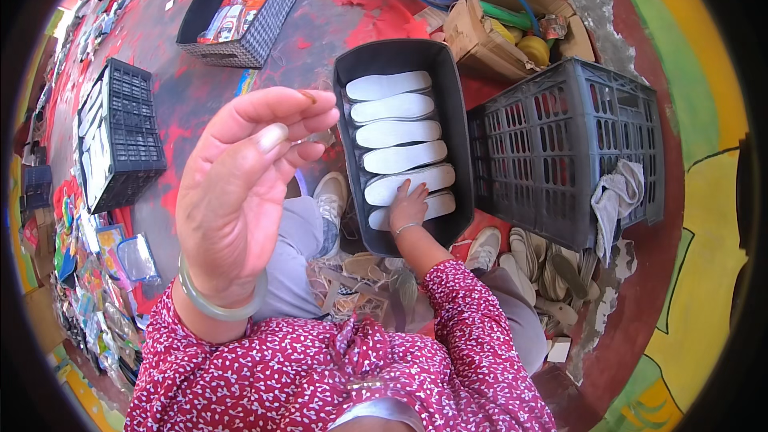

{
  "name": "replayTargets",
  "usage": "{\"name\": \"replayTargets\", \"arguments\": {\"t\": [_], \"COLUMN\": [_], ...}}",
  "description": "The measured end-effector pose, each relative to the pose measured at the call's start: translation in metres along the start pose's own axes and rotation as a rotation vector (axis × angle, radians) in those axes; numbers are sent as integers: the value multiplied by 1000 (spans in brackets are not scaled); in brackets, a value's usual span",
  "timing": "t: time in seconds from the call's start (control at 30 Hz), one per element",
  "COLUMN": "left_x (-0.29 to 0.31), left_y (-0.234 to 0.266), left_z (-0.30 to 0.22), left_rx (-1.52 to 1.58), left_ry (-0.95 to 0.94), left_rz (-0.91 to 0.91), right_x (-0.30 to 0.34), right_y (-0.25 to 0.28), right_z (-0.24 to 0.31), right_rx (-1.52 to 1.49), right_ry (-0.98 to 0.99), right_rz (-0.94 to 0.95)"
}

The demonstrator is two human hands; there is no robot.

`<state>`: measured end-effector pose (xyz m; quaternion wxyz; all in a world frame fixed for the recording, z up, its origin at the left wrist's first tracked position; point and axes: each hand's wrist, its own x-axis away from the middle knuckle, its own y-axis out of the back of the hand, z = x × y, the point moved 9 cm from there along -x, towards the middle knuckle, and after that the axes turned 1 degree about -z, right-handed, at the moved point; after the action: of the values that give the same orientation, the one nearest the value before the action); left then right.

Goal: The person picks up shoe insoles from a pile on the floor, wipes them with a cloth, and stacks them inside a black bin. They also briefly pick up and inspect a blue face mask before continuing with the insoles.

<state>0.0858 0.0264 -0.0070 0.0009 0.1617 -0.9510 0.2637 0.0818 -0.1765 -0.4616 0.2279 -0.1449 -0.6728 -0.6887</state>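
Six white soles (398, 134) lie in a row inside one black bin (392, 56), the lowest two directly under the fingers of the right hand (408, 210). Those fingers are slightly apart, their tips resting on the fifth sole from the top, while the hand partly covers the sixth. The left hand (236, 180) is raised left of the soles, its fingers loosely curled toward the thumb; I cannot tell whether they pinch anything. One dark slatted crate (578, 112) stands just right of the bin, one grey cloth (618, 196) draped on it.
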Motion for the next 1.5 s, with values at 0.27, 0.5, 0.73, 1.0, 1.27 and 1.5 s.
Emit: {"name": "replayTargets", "arguments": {"t": [0.27, 0.5, 0.73, 1.0, 1.27, 1.5], "left_x": [4, 0, -9, -14, -17, -33], "left_y": [-7, -6, -22, -34, -51, -47], "left_z": [8, 13, 46, 70, 106, 127], "left_rx": [25, -98, -145, -192, -256, -350], "left_ry": [20, 8, 146, 177, 259, 275], "left_rz": [42, 49, 180, 222, 245, 189], "right_x": [10, -5, 20, 150, 286, 328], "right_y": [21, -19, 98, 206, 33, -84], "right_z": [-14, 1, -17, -247, -480, -499], "right_rx": [38, -19, 186, -128, -167, -498], "right_ry": [6, 36, 699, 544, -211, -745], "right_rz": [178, 242, 623, 522, 331, 206]}}
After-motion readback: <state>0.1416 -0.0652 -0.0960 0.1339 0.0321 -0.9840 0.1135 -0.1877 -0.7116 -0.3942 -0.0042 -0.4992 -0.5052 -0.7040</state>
